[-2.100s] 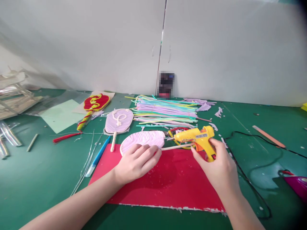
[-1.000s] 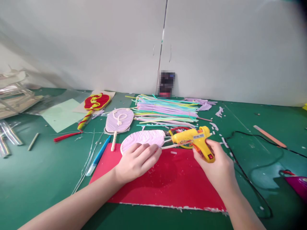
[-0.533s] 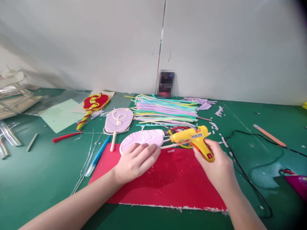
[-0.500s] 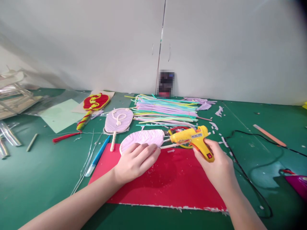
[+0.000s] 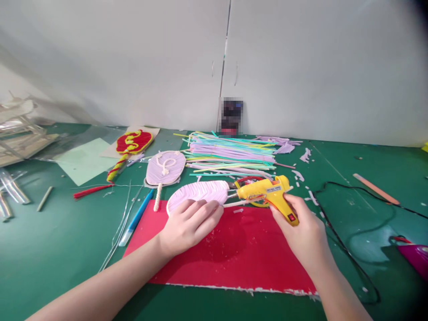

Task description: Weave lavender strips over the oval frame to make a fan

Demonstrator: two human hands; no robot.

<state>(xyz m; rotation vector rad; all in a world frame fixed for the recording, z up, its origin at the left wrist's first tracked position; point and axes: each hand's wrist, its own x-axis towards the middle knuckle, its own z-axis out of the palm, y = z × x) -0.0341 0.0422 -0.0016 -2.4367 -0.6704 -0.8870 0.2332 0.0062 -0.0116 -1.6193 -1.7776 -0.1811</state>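
My right hand point(image 5: 306, 227) is wrapped round the handle of a yellow hot glue gun point(image 5: 267, 191), its nozzle pointing left. The nozzle is close to the right edge of a fan-shaped piece covered in lilac pipe cleaners point(image 5: 199, 194); whether it touches cannot be told. My left hand point(image 5: 192, 225) holds that fan piece at its near side, fingers bent over the edge. A thin pale handle point(image 5: 239, 203) runs right from it, under the gun. Below both hands lies a red board point(image 5: 230, 254) with a ragged white front edge.
Behind lie bundled pastel pipe cleaners point(image 5: 230, 154), a finished lilac fan point(image 5: 165, 168) and a red-yellow fan point(image 5: 133, 142). A blue pen point(image 5: 137, 218) and red tassel point(image 5: 93, 191) lie left. Pliers point(image 5: 250, 180) sit behind the gun. A black cord point(image 5: 344, 247) loops at right.
Hardly anything differs. The glue gun and my right hand have shifted very slightly; my left hand and the fan piece stay where they were.
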